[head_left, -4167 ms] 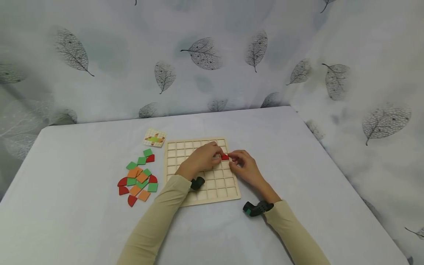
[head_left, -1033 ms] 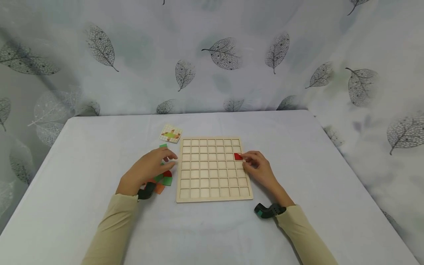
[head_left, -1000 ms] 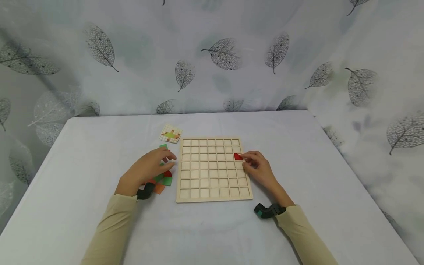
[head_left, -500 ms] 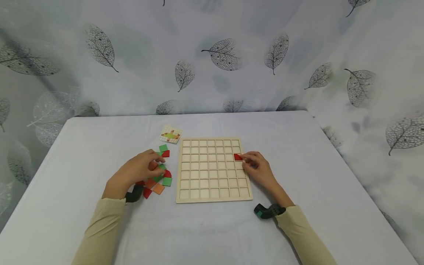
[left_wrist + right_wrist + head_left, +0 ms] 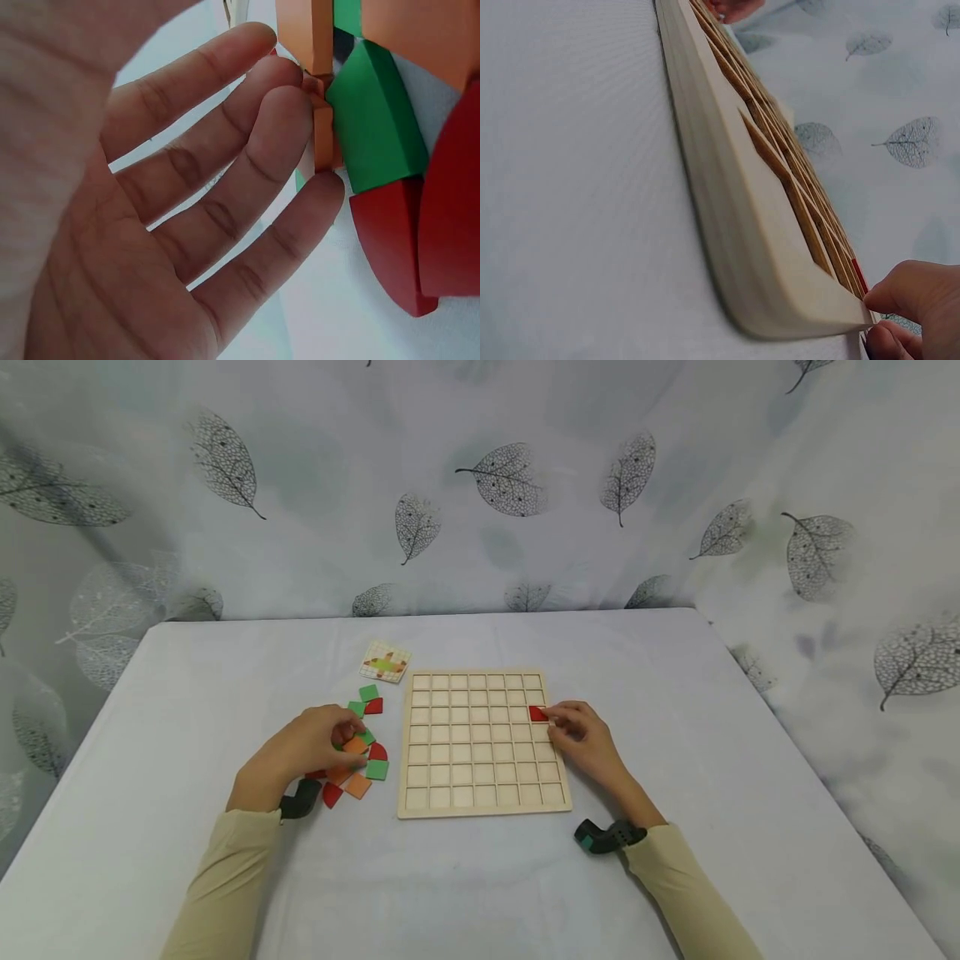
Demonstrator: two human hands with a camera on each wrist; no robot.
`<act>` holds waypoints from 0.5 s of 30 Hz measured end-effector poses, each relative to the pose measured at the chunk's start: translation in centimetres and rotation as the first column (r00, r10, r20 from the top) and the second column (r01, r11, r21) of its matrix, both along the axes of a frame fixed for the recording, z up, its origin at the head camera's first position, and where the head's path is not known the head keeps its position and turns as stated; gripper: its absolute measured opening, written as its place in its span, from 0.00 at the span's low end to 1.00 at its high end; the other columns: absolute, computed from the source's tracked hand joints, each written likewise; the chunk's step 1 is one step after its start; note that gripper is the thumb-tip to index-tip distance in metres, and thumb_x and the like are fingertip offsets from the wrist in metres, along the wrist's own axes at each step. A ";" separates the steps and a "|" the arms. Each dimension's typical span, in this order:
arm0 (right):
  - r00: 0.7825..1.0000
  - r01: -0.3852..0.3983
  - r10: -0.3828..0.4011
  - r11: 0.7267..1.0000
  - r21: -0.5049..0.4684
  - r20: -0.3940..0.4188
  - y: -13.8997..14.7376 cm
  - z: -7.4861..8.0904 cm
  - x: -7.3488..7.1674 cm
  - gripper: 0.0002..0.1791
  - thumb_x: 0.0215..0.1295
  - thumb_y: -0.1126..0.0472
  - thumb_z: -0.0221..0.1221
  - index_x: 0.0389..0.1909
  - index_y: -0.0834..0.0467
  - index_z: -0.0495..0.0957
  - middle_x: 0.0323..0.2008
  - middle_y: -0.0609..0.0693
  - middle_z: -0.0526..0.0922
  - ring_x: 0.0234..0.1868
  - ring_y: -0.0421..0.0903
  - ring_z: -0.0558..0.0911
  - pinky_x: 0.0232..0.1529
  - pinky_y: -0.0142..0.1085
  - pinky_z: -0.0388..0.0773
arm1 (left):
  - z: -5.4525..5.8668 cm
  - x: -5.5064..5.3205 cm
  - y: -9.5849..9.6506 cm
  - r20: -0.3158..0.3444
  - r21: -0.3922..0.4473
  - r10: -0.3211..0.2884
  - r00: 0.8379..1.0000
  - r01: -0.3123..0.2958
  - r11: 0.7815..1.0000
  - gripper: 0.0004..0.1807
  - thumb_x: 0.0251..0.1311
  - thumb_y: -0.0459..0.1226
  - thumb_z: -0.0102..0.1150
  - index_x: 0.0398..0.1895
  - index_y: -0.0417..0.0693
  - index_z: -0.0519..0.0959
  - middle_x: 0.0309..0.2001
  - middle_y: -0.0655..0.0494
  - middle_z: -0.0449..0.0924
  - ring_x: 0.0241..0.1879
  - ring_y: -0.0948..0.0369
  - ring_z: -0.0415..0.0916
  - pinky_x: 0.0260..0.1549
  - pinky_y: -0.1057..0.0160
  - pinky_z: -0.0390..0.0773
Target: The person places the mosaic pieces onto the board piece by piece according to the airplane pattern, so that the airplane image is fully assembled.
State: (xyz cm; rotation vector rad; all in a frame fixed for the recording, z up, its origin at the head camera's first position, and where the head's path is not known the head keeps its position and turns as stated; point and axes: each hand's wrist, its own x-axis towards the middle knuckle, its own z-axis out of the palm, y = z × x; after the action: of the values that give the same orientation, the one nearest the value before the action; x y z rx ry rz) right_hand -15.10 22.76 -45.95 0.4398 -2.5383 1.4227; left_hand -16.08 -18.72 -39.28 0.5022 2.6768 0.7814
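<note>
In the head view, my left hand (image 5: 296, 743) is low over scattered coloured tiles, left of the wooden grid board (image 5: 483, 814). Its fingertips are right at an orange tile (image 5: 323, 139) in the left wrist view, with long fingers nearly straight. Beside that tile are a green tile (image 5: 375, 120) and a red quarter-round tile (image 5: 386, 232). My right hand (image 5: 588, 739) pinches the board's right edge between thumb and curled fingers, as the right wrist view shows. Just inside that edge, a red tile (image 5: 536, 713) lies in a cell, partly covered by the fingertip.
A square pattern card (image 5: 385, 662) lies at the board's upper left corner. More loose tiles surround my left hand, among them a green square (image 5: 377, 769), an orange square (image 5: 357, 787) and a red piece (image 5: 373, 706). A leaf-print cloth (image 5: 322, 485) hangs behind the white table.
My left hand has gone from beside the red tile on the board to the loose tiles, most recently drawing back left and down. My right hand stays at the board's edge.
</note>
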 end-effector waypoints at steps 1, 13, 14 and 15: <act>1.000 -0.001 0.001 1.000 -0.002 0.001 0.0 0.0 0.0 0.15 0.62 0.67 0.60 0.50 0.66 0.81 0.50 0.59 0.75 0.41 0.43 0.75 0.40 0.22 0.72 | 0.0 0.0 0.0 0.007 0.001 0.001 1.000 -0.001 1.000 0.20 0.49 0.41 0.74 0.43 0.41 0.80 0.35 0.54 0.76 0.38 0.57 0.71 0.40 0.58 0.74; 0.997 0.012 -0.014 1.000 0.026 0.078 -0.6 1.5 0.4 0.15 0.64 0.72 0.59 0.51 0.70 0.79 0.52 0.65 0.75 0.44 0.56 0.77 0.42 0.25 0.73 | 0.1 0.0 -0.1 0.006 0.014 -0.027 1.000 0.027 1.000 0.16 0.53 0.39 0.71 0.42 0.41 0.81 0.34 0.55 0.78 0.37 0.58 0.73 0.40 0.59 0.75; 0.997 0.012 -0.015 0.999 0.033 0.076 -0.7 1.9 0.6 0.15 0.64 0.72 0.59 0.51 0.71 0.79 0.52 0.66 0.75 0.44 0.57 0.77 0.42 0.26 0.73 | 0.1 0.0 0.0 0.000 0.010 -0.028 1.000 0.028 1.000 0.16 0.53 0.39 0.71 0.42 0.42 0.81 0.34 0.56 0.79 0.37 0.59 0.73 0.39 0.59 0.74; 0.997 0.012 -0.014 0.999 0.034 0.079 -0.8 2.4 0.8 0.15 0.64 0.73 0.59 0.51 0.72 0.79 0.52 0.67 0.75 0.44 0.58 0.76 0.42 0.26 0.73 | 0.1 0.0 0.1 -0.007 0.009 -0.027 1.000 0.027 1.000 0.16 0.53 0.39 0.71 0.42 0.42 0.81 0.35 0.56 0.79 0.37 0.59 0.73 0.39 0.59 0.74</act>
State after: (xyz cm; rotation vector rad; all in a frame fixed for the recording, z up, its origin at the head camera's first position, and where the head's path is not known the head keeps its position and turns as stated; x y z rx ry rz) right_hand -14.31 21.93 -43.56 0.3792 -2.6253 1.4222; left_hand -16.08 -18.65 -39.17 0.5424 2.6679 0.7862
